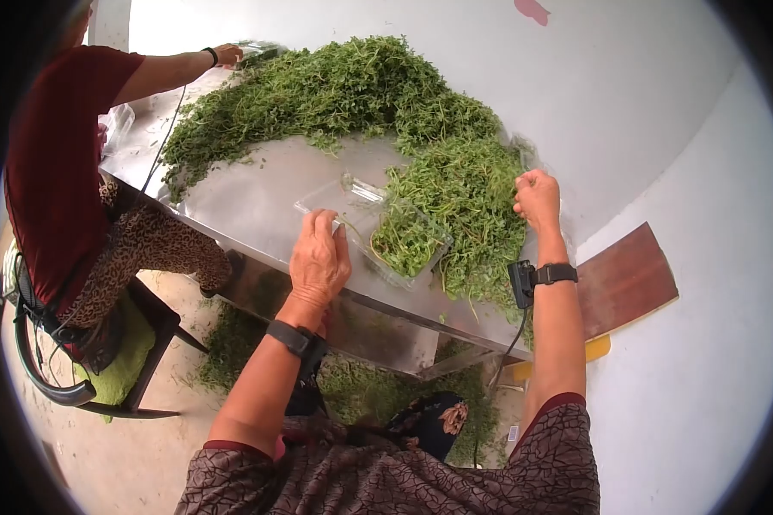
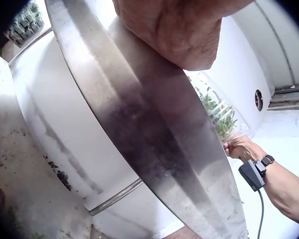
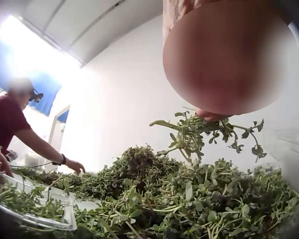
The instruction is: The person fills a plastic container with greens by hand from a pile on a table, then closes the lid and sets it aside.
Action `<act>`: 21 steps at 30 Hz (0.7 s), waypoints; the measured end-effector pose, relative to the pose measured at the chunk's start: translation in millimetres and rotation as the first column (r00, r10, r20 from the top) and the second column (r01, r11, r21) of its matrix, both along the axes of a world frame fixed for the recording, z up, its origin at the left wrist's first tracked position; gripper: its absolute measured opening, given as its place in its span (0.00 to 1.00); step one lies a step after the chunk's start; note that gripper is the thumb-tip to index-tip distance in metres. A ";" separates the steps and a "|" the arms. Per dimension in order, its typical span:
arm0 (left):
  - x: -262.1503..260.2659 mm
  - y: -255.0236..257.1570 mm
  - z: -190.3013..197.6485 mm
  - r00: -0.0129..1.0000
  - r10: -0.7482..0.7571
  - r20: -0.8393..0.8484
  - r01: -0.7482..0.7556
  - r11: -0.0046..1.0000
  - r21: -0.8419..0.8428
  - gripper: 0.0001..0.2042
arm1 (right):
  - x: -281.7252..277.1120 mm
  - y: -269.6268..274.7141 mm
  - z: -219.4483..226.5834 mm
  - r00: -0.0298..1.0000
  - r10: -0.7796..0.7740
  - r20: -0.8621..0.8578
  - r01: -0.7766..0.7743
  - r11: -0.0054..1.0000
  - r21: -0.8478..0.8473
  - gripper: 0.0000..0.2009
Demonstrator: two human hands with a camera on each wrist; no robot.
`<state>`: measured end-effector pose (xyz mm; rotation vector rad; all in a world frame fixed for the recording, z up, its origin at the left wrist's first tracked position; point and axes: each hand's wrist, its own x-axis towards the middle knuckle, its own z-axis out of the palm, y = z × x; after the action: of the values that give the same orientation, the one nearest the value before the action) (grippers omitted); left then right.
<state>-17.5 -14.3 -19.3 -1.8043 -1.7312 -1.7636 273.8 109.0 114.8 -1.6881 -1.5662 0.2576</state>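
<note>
My left hand (image 1: 319, 257) holds the near-left edge of a clear plastic container (image 1: 423, 273) at the table's front edge. Leafy green sprigs lie inside the container, whose rim (image 3: 69, 211) also shows at lower left in the right wrist view. Over the right end of a large heap of greens (image 1: 464, 180) is my right hand (image 1: 538, 199), fingers curled. From its fingertips a small bunch of leafy sprigs (image 3: 189, 134) hangs above the heap in the right wrist view. Most of that hand is blurred there.
A metal table (image 1: 258, 184) bears the heap, with a white wall behind. At left, another person (image 1: 69, 172) reaches to the heap's far end, beside a chair (image 1: 146, 352) with a green cushion. A reddish-brown board (image 1: 627, 283) leans at right. More greens (image 1: 361, 386) lie below the table.
</note>
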 end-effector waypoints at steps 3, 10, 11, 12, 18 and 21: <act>-0.3 0.2 -1.0 1.000 0.000 0.003 0.000 1.000 0.000 0.12 | 5.5 16.5 -24.0 0.969 -0.015 0.248 0.011 1.000 0.018 0.23; -1.9 0.0 0.2 1.000 -0.018 -0.007 0.018 1.000 -0.001 0.12 | -26.7 3.6 -25.6 0.915 0.140 0.378 -0.015 0.949 -0.315 0.43; -2.0 0.1 0.2 1.000 -0.027 -0.003 0.027 1.000 -0.003 0.13 | -29.3 3.6 -27.4 0.921 0.128 0.369 0.003 0.943 -0.334 0.42; -2.2 -0.4 0.1 0.999 -0.034 0.001 0.034 0.999 -0.007 0.13 | -30.8 6.7 -28.7 0.920 0.135 0.367 -0.002 0.940 -0.342 0.42; -1.8 -2.1 2.7 0.999 -0.040 0.013 0.040 0.999 -0.021 0.13 | -20.9 16.3 -53.0 0.768 0.096 0.633 -0.031 0.993 -0.112 0.10; -1.4 -1.8 3.0 1.000 -0.025 -0.006 0.025 1.000 -0.010 0.12 | -14.0 14.2 -59.0 0.820 0.051 0.570 -0.112 0.991 0.072 0.07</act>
<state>-18.8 -16.2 -16.3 -1.8411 -1.7256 -1.7602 259.9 123.2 55.8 -1.7053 -2.0454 -0.3184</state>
